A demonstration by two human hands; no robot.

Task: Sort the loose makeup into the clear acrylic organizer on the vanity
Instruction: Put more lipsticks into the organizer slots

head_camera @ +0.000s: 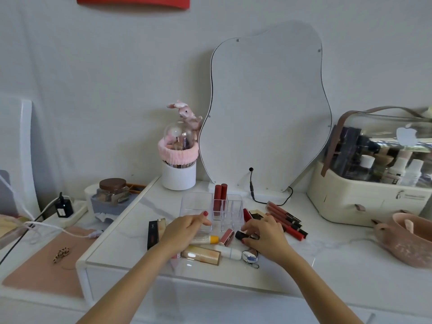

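— Where do we have room? The table lies bare at frame centre-left, beside the organizer.
— And right of it, we meet a row of lip glosses; behind stands the mirror, its cable trailing across.

Home dressing corner: white desk against a wall; wavy mirror at its back, brush pot left of mirror, cosmetics case right.
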